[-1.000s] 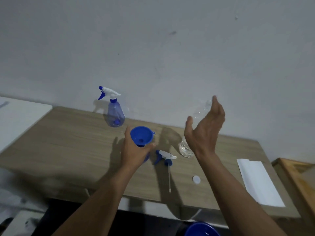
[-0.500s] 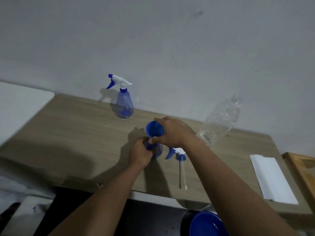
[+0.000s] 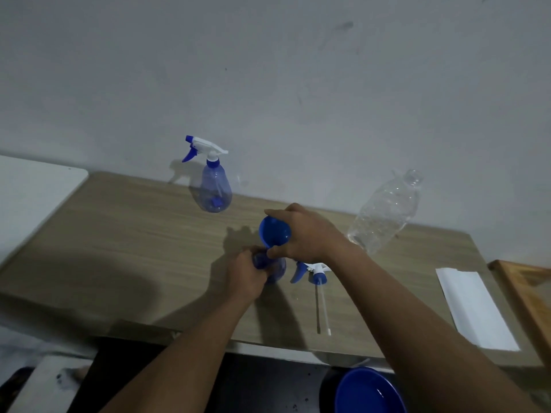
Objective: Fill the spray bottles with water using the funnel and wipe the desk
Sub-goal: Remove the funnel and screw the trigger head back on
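A blue funnel point(image 3: 272, 234) stands in the neck of an open blue spray bottle point(image 3: 275, 268) near the middle of the wooden desk point(image 3: 134, 248). My right hand point(image 3: 307, 234) grips the funnel's rim from the right. My left hand point(image 3: 247, 274) is wrapped around the bottle's body. That bottle's spray head point(image 3: 313, 271), with its long tube, lies on the desk just to the right. A second spray bottle point(image 3: 214, 186), capped with its white and blue trigger, stands by the wall. A clear plastic water bottle point(image 3: 384, 213) stands at the back right, uncapped.
A folded white paper towel point(image 3: 474, 305) lies at the desk's right end, beside a wooden frame point(image 3: 524, 287). A blue basin point(image 3: 369, 391) sits below the desk's front edge. A white surface point(image 3: 32, 198) adjoins the desk on the left.
My right hand left the clear water bottle and came down onto the funnel. My left hand slid from the funnel down to the spray bottle's body. The view shifted.
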A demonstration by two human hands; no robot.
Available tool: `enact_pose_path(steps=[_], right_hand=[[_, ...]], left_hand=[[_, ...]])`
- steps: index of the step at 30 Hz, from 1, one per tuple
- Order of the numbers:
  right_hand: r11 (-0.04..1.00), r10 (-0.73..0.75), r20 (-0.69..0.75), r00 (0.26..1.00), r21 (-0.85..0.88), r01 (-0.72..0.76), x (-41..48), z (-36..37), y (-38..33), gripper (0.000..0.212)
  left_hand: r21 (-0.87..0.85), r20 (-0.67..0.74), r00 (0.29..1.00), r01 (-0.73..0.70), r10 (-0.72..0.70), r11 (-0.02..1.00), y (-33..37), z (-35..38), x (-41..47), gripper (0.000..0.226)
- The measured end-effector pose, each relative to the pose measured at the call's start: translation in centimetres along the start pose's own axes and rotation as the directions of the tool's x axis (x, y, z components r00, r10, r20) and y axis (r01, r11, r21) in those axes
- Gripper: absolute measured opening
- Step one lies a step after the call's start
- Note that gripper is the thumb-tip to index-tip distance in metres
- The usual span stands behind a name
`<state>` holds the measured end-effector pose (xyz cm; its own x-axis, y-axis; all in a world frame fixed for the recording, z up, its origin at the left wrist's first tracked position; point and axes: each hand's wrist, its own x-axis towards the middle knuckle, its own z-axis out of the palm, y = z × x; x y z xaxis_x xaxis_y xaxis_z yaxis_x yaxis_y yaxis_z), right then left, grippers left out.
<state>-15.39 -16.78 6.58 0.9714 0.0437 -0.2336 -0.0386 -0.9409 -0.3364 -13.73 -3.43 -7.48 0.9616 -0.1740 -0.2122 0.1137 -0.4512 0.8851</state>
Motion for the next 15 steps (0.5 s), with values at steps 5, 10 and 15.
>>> enact_pose_path(steps=[5, 10, 15], right_hand=[[0.998, 0.022, 0.023, 0.999, -0.051, -0.021, 0.2, 0.1, 0.1, 0.092], [0.994, 0.05, 0.044, 0.998, 0.1, -0.054, 0.6, -1.2, 0.6, 0.084], [0.974, 0.109, 0.058, 0.992, 0.196, -0.118, 0.6, -2.8, 2.4, 0.072]], left_hand=[[0.01, -0.001, 1.0, -0.025, 0.025, 1.0, -0.2, -0.1, 0.1, 0.024], [-0.016, 0.005, 0.999, -0.04, 0.04, 0.999, -0.4, -0.1, 0.1, 0.024], [0.057, -0.007, 0.994, -0.106, 0.107, 0.993, -0.9, -0.4, 0.2, 0.028]])
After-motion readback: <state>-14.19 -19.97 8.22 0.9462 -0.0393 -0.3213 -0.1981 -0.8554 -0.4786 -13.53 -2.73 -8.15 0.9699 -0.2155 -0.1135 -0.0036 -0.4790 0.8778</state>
